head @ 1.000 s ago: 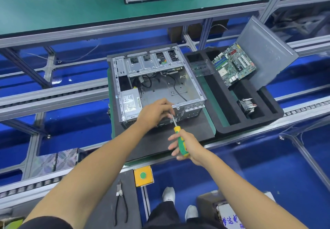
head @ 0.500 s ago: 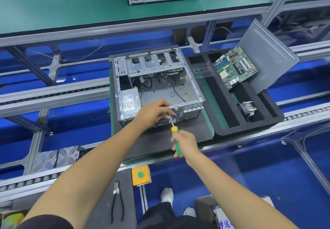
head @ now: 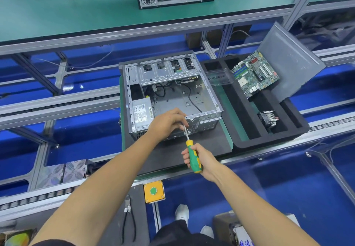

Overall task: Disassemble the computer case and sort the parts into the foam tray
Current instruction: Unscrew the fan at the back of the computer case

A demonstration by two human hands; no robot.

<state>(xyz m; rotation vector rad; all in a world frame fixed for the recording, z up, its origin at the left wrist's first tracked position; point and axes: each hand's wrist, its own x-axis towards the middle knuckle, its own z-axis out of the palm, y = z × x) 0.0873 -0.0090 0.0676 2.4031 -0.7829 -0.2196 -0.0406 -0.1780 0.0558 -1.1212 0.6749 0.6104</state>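
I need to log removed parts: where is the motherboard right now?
In the head view the motherboard lies tilted at the far right of the foam tray, against the grey side panel, right of the open case.

Foam tray (head: 238, 144) right of case (head: 172, 92); motherboard (head: 255, 73) in tray.

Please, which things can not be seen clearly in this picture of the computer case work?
- Head view: screwdriver tip and its screw, hidden behind the left hand.
- Print on the power supply label: too small.
- Near wall of the computer case: partly covered by that hand.
- Box at bottom: cut by the edge.
- Right hand palm: turned away.
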